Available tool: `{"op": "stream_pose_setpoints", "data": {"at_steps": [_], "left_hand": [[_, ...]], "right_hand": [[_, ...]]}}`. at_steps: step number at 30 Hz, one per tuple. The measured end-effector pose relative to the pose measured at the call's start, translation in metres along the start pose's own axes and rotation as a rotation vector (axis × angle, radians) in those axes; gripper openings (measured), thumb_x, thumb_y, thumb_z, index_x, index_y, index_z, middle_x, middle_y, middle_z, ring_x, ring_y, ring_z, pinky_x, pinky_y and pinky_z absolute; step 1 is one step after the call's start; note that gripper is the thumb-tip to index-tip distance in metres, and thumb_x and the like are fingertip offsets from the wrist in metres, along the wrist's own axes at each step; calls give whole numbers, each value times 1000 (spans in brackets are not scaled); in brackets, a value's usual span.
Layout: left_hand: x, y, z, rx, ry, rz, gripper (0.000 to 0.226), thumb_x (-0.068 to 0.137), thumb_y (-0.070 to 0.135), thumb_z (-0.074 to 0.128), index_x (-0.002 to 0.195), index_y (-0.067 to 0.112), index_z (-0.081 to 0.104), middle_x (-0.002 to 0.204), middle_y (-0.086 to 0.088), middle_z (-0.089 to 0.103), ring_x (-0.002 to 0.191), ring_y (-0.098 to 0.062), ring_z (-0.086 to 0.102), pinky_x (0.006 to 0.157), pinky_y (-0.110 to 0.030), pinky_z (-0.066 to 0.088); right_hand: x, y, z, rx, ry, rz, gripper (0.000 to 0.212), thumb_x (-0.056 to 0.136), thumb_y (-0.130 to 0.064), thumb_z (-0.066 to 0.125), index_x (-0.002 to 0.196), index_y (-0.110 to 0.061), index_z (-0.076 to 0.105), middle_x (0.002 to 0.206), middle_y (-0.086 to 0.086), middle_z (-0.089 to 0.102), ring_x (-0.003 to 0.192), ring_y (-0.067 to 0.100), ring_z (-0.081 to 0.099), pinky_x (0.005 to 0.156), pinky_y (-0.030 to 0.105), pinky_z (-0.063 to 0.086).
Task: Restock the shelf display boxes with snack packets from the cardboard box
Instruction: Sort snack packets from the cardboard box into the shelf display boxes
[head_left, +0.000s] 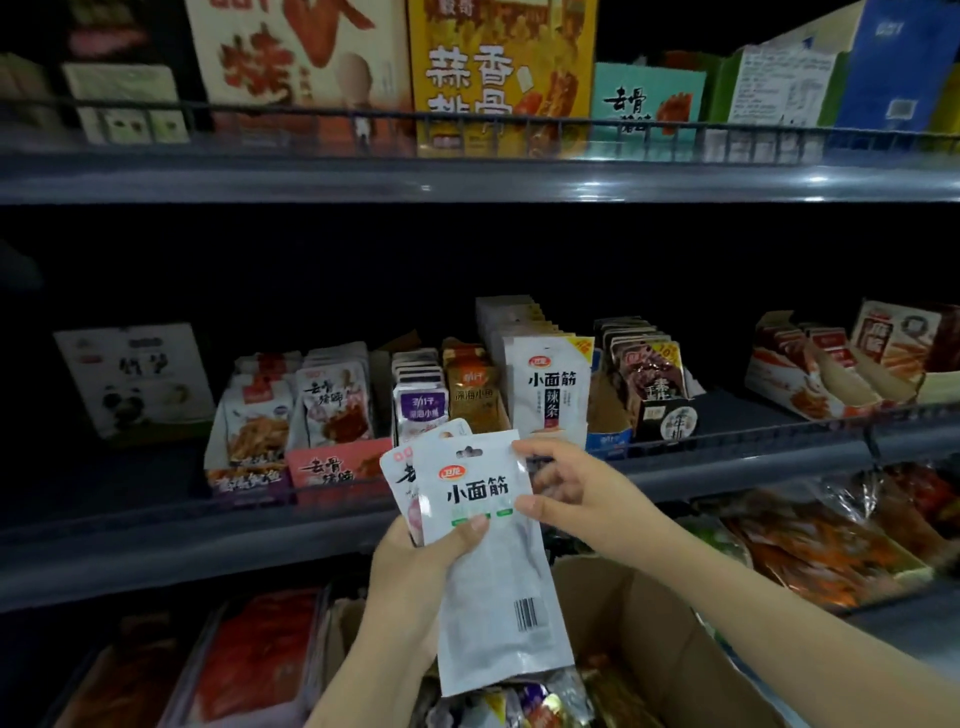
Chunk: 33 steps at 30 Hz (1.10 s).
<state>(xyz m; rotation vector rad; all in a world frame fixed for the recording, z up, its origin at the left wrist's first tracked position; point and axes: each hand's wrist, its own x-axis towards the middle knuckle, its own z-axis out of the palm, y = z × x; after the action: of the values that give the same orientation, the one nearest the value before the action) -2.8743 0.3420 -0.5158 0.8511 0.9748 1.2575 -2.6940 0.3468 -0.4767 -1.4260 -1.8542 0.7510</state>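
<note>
Readable print on the snack packs and shelf boxes

The white foil packet (483, 545) held in the left hand (410, 577) reads 小面筋 under a red oval logo, with a barcode low on it; the white shelf packet (549, 389) reads 小面筋 and 辣条; the tall yellow box (501, 73) on the upper shelf reads 蒜香排骨.

Dark open gap above the display boxes (545, 395); wire rail (727, 441) guards their front.

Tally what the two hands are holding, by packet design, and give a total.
White packet with green marks, front of the stack, held by left hand and right hand: 1
Packets behind it with pink print: at least 1, rest hidden
Total: at least 2
</note>
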Motion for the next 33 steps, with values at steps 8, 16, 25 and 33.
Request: {"op": "stream_pose_setpoints", "data": {"at_steps": [8,16,25,33], "left_hand": [[5,-15,-15,-60,26,16,23,86,4,68,107,13,67,99,-4,76,91,-26,72,81,-43,57],[23,-19,-32,-40,144,-42,17,99,17,53,101,19,69,100,-2,74,96,-24,68,82,-39,53],[16,-15,-34,54,180,11,18,100,19,51,100,26,68,106,0,72,101,-21,66,97,-43,50],[7,-20,-26,99,48,81,19,100,22,50,110,31,63,103,11,71,93,-4,66,74,-22,50]], "right_hand": [[2,-1,31,159,60,159,71,84,-7,70,137,-40,36,91,-3,71,85,7,69,71,21,54],[16,5,35,578,328,442,13,90,-9,63,87,-12,75,91,0,76,98,27,66,98,50,46],[16,-10,40,420,540,257,17,93,-18,61,80,-19,72,105,1,71,88,17,66,69,27,52],[6,-18,65,518,422,304,12,89,-20,64,87,-30,70,83,-11,71,87,13,66,73,25,51]]}}
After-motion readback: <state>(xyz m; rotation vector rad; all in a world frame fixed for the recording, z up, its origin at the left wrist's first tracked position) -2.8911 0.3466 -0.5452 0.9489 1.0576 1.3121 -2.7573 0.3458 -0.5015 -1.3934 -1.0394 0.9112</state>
